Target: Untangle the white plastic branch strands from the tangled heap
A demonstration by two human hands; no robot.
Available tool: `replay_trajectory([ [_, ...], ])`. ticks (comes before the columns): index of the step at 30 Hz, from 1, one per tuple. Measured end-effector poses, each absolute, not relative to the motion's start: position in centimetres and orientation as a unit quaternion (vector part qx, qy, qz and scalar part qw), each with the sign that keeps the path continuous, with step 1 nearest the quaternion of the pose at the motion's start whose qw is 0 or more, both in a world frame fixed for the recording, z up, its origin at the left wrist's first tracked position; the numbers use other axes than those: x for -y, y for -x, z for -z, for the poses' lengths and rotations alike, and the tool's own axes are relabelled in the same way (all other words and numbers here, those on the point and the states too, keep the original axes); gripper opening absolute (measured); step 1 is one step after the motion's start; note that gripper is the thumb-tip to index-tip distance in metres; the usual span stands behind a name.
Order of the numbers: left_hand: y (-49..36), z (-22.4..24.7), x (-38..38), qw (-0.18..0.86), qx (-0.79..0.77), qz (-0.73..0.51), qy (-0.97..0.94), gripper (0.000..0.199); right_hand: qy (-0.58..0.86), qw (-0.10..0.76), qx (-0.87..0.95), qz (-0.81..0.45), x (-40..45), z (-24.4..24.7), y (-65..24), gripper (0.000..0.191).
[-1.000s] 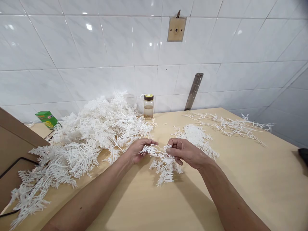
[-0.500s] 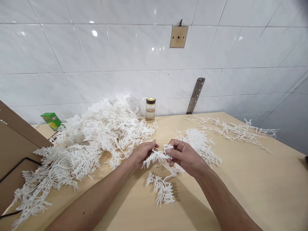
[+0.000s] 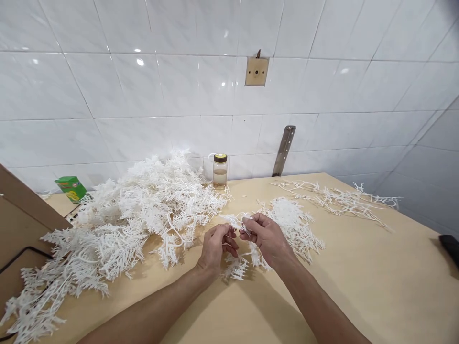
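Observation:
My right hand (image 3: 267,240) pinches a white artificial plant sprig (image 3: 234,220) between thumb and fingertips, in front of me over the table. Close on its left, my left hand (image 3: 215,247) has its fingers curled in at the same sprig; its thumb and index finger meet at the leafy part. Some of the sprig is hidden behind the fingers. Lower white fronds (image 3: 237,268) hang or lie just beneath both hands. Beyond my right hand lies a small heap of trimmed white sprigs (image 3: 292,220).
A large pile of white artificial foliage (image 3: 143,205) spreads over the left side. Bare white stems (image 3: 340,199) lie back right. A lidded bottle (image 3: 220,172) stands near the tiled wall, with a green box (image 3: 71,189) behind the pile. A dark object (image 3: 450,251) sits at the right edge.
My left hand has moved in against the sprig beside my right hand, and its fingers have curled. The sprig's leafy end now points up and away. The camera view has shifted slightly.

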State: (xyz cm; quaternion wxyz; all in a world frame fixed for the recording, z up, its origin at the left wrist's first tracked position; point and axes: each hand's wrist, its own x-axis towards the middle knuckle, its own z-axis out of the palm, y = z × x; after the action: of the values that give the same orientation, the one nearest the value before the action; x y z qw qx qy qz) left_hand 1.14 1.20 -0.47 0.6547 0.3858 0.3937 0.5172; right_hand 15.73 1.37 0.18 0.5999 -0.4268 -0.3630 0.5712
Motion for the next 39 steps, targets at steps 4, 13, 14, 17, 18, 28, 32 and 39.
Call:
replay_trajectory([
  [4, -1.2, -0.1, -1.2, 0.694, -0.374, -0.496, -0.365, 0.052, 0.436, 0.575, 0.388, -0.574, -1.3, -0.3, -15.9, 0.040],
  [13, -0.2, 0.9, -2.8, 0.655, -0.442, -0.457, -0.409, 0.041, 0.489, 0.481, 0.492, -0.537, -1.5, 0.7, -15.9, 0.037],
  [14, -0.1, 0.9, -2.9, 0.644, -0.450, -0.450, -0.425, 0.041, 0.492, 0.460, 0.510, -0.535, -1.5, 0.7, -16.1, 0.035],
  [17, 0.1, 0.9, -3.1, 0.625, -0.451, -0.432, -0.468, 0.042, 0.496, 0.425, 0.556, -0.515, -1.4, 0.4, -17.0, 0.029],
  [18, 0.2, 0.9, -3.2, 0.621, -0.445, -0.429, -0.482, 0.043, 0.496, 0.423, 0.566, -0.505, -1.4, 0.2, -17.3, 0.031],
  [28, 0.0, 0.6, -2.8, 0.638, -0.432, -0.391, -0.504, 0.041, 0.574, 0.370, 0.632, -0.367, -1.0, -0.8, -17.2, 0.027],
  [32, -0.2, 0.9, -2.9, 0.651, -0.440, -0.380, -0.488, 0.041, 0.579, 0.369, 0.649, -0.328, -1.1, -0.4, -17.0, 0.028],
  [39, -0.2, 0.9, -3.1, 0.672, -0.438, -0.378, -0.462, 0.046, 0.572, 0.364, 0.688, -0.259, -0.9, -0.8, -17.0, 0.021],
])
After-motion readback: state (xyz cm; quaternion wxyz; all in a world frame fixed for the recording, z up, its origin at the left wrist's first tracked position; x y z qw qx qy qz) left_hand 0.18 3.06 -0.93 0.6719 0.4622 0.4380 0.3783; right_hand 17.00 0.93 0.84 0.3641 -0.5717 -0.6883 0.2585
